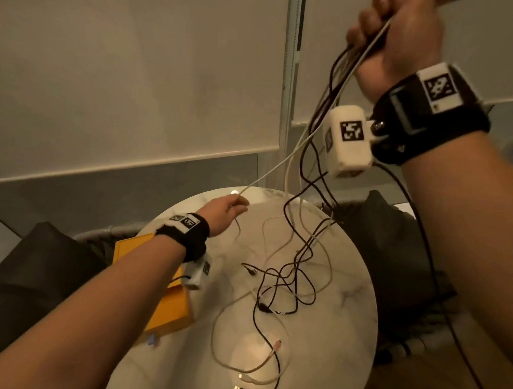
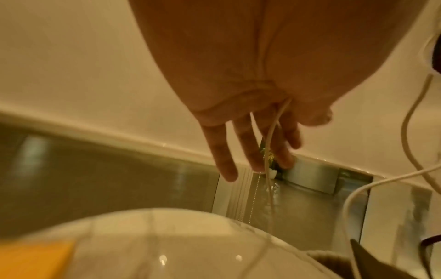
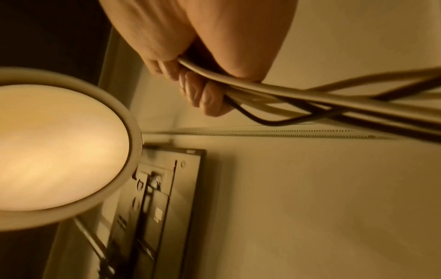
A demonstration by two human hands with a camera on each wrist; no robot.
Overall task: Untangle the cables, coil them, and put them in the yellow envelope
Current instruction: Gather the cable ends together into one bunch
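My right hand [image 1: 397, 36] is raised high at the top right and grips a bundle of black and white cables [image 3: 310, 96] in its curled fingers [image 3: 205, 94]. The cables hang down to a loose tangle [image 1: 278, 285] on the round marble table [image 1: 339, 357]. One white cable [image 1: 279, 163] runs taut from that hand down to my left hand [image 1: 227, 206] over the table's far edge. There the thumb pinches the white cable [image 2: 269, 143] while the fingers [image 2: 224, 156] stay straight. The yellow envelope [image 1: 170, 304] lies flat at the table's left edge, partly under my left forearm.
Dark cushioned seats stand to the left [image 1: 37, 268] and right [image 1: 392, 257] of the table. Pale roller blinds [image 1: 137, 73] with a bead chain [image 1: 296, 50] cover the window behind. A round lit lamp [image 3: 59, 147] shows in the right wrist view.
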